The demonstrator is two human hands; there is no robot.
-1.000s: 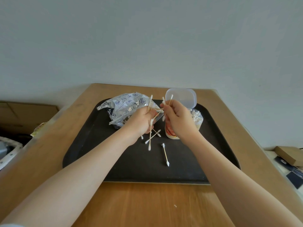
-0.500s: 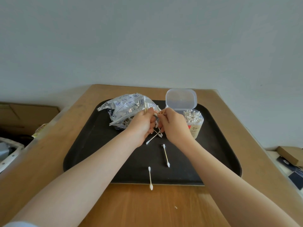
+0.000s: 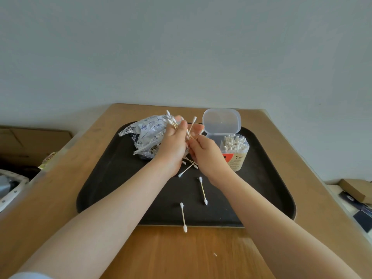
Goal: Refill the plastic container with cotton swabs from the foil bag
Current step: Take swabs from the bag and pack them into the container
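My left hand (image 3: pixel 173 147) holds a small bundle of cotton swabs (image 3: pixel 171 120), their tips sticking up above the crumpled foil bag (image 3: pixel 146 131). My right hand (image 3: pixel 208 156) touches it and pinches a couple of swabs crossing between the two hands. The clear plastic container (image 3: pixel 235 156) stands to the right, lid (image 3: pixel 221 120) flipped open, with many swabs upright inside. Loose swabs lie below my hands (image 3: pixel 188 168), one further forward on the tray (image 3: pixel 203 190) and one across the tray's front edge (image 3: pixel 183 217).
Everything sits on a black tray (image 3: pixel 112 178) on a wooden table (image 3: pixel 181 254) against a pale wall. A cardboard box (image 3: pixel 34 141) and clutter lie off the left edge; a small box (image 3: pixel 355 189) and dark items lie at the right.
My hands rose from the tray with the swabs, the bundle tips now pointing up over the bag. One swab fell earlier and rests across the tray's front edge.
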